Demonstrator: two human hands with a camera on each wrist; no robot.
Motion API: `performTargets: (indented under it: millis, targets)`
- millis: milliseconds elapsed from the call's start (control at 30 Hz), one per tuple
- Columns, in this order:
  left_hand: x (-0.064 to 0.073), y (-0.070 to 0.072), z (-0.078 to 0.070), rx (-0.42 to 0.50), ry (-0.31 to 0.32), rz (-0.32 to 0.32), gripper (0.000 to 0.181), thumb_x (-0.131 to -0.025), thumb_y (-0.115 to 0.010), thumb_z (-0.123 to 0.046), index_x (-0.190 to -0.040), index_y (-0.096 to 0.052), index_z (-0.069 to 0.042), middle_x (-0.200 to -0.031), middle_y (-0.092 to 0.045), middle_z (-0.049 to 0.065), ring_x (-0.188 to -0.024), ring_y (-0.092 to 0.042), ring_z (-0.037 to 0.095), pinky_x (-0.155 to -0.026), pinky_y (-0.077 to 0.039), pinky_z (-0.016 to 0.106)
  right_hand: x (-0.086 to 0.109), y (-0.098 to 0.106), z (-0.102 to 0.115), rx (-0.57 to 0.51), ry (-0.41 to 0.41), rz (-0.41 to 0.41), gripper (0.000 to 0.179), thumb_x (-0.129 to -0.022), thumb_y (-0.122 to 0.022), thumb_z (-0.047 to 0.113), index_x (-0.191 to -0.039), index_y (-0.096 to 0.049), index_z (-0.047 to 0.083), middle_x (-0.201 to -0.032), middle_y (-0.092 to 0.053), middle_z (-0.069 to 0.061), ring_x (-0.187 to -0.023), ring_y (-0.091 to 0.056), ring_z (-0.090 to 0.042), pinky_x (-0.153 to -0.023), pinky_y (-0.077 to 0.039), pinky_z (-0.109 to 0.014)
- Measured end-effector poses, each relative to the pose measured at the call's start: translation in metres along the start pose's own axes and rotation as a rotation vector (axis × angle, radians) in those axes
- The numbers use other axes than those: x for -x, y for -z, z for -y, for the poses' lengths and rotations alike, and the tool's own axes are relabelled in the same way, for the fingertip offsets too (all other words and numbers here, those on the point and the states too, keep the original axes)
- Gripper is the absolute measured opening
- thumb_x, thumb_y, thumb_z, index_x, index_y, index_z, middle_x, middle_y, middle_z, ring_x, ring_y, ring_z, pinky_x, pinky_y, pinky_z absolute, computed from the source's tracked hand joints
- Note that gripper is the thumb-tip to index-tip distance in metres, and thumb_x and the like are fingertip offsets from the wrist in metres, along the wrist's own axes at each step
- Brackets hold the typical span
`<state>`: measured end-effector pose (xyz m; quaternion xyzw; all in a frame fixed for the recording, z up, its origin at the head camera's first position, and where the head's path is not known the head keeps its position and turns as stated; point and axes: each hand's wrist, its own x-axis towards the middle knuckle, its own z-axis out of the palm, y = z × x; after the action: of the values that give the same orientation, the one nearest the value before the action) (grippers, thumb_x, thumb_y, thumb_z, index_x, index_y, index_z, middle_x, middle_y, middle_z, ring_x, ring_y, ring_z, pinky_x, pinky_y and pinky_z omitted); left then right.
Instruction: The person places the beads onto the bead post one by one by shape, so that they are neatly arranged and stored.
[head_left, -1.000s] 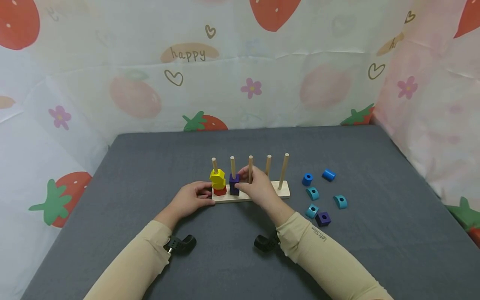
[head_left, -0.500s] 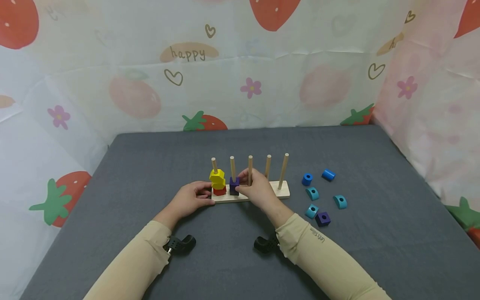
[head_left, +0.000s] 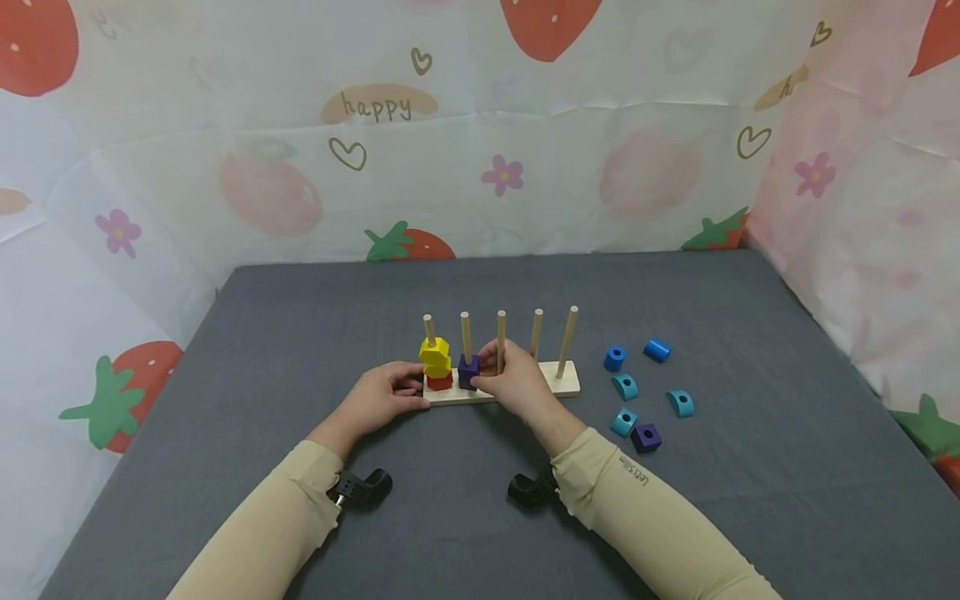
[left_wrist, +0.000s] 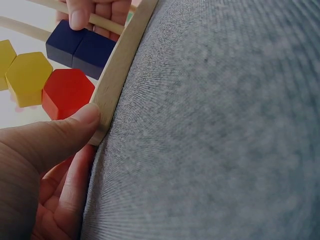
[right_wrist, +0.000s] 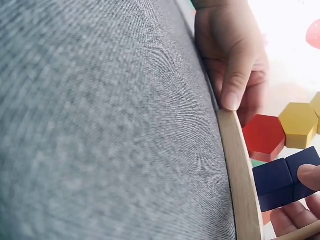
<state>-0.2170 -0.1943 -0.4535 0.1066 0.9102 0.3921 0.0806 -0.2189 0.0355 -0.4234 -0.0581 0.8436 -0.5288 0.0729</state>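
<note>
My left hand [head_left: 378, 395] grips the left end of a wooden peg stand [head_left: 461, 399], thumb on its front edge. On the first peg, yellow hexagonal blocks [head_left: 435, 357] sit above a red one [head_left: 440, 382]. Around the second peg are two purple square blocks, upper [left_wrist: 64, 42] and lower [left_wrist: 93, 52], one against the other in the left wrist view. My right hand [head_left: 519, 379] pinches the upper one, its thumb on the near face and its other fingers behind. Part of the base is hidden behind this hand.
Bare pegs, such as the rightmost peg [head_left: 567, 342], rise from the stand's right part. On the grey cloth to the right lie blue cylinders [head_left: 657, 350], several teal arched blocks [head_left: 681, 404] and another purple block [head_left: 646, 437]. A printed curtain [head_left: 570, 200] stands behind the table.
The upper purple block has slid down the second peg onto the lower one, and my right hand has come down slightly with it. My left hand stays at the stand's end.
</note>
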Motion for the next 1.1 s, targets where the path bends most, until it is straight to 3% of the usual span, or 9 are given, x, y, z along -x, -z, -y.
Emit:
performTargets:
  millis: [367,700,1100]
  targets:
    - [0.001,0.0,0.0,-0.003,0.003,0.001,0.057,-0.074,-0.075,-0.034,-0.124,-0.057,-0.014,-0.114,-0.059,0.001,-0.095,-0.058,0.013,-0.088,-0.047,0.036,0.006,0.01,0.003,-0.01,0.033,0.028,0.034,-0.08,-0.071,0.015,-0.111,-0.058,0.009,-0.11,-0.062,-0.005,-0.104,-0.058,-0.021,-0.088,-0.046,-0.039]
    - [0.0,0.0,0.0,0.003,0.009,0.007,0.055,-0.075,-0.075,-0.034,-0.123,-0.058,-0.015,-0.112,-0.059,0.0,-0.095,-0.058,0.013,-0.088,-0.047,0.035,0.017,0.025,0.012,-0.012,0.055,0.046,0.052,-0.082,-0.069,0.015,-0.13,-0.049,0.01,-0.126,-0.055,-0.005,-0.122,-0.046,-0.024,-0.1,-0.037,-0.038]
    - [0.0,0.0,0.001,-0.002,0.006,0.003,0.054,-0.075,-0.075,-0.033,-0.123,-0.058,-0.015,-0.11,-0.059,-0.001,-0.094,-0.058,0.013,-0.087,-0.048,0.035,0.035,0.051,0.023,-0.002,0.082,0.067,0.057,-0.083,-0.068,0.015,-0.135,-0.043,0.012,-0.129,-0.053,-0.007,-0.121,-0.047,-0.023,-0.099,-0.038,-0.041]
